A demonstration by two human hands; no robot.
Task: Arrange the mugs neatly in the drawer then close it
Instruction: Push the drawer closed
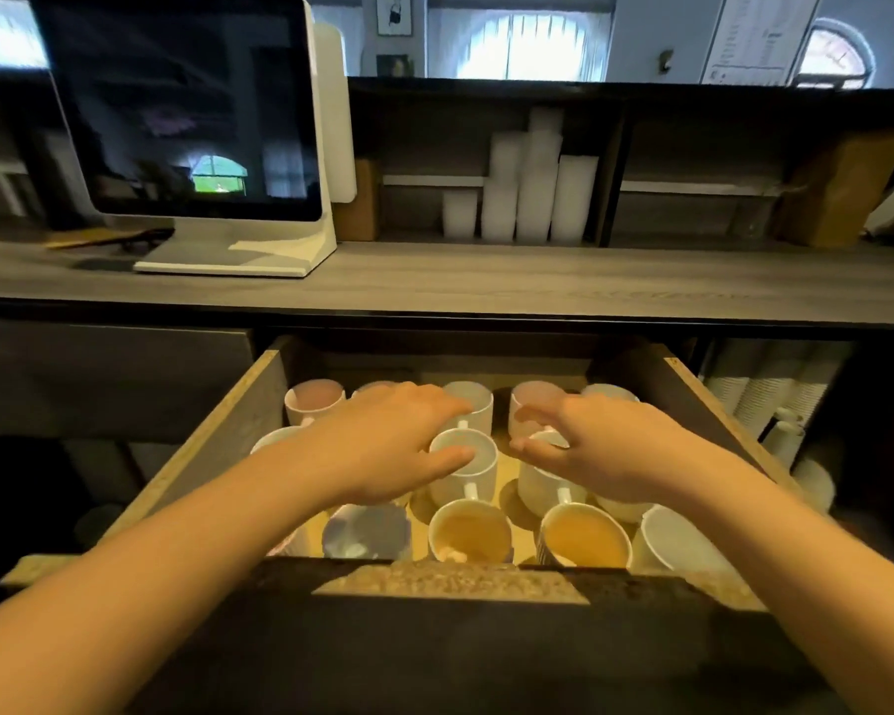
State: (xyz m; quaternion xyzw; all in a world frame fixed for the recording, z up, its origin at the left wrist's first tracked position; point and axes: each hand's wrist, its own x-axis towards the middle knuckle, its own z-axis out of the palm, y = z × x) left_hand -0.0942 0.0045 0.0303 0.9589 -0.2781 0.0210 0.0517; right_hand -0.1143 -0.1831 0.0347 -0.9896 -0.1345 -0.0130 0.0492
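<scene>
Open drawer [218, 441] below a grey bench [486, 281] holds rows of white mugs [460, 485], upright, mouths up, visible handles pointing toward the person; left hand [383, 446] hovers over them, grip open and flat, while right hand [615, 446] curves over one rim, grip unclear.

Grey wood counter [486, 281] carried a white monitor [187, 105] at left. Dark shelf [610, 162] behind held stacked white cups [527, 198] and a brown box [842, 188]. Bright arched windows [532, 43] sat in pale blue walls [651, 33].
</scene>
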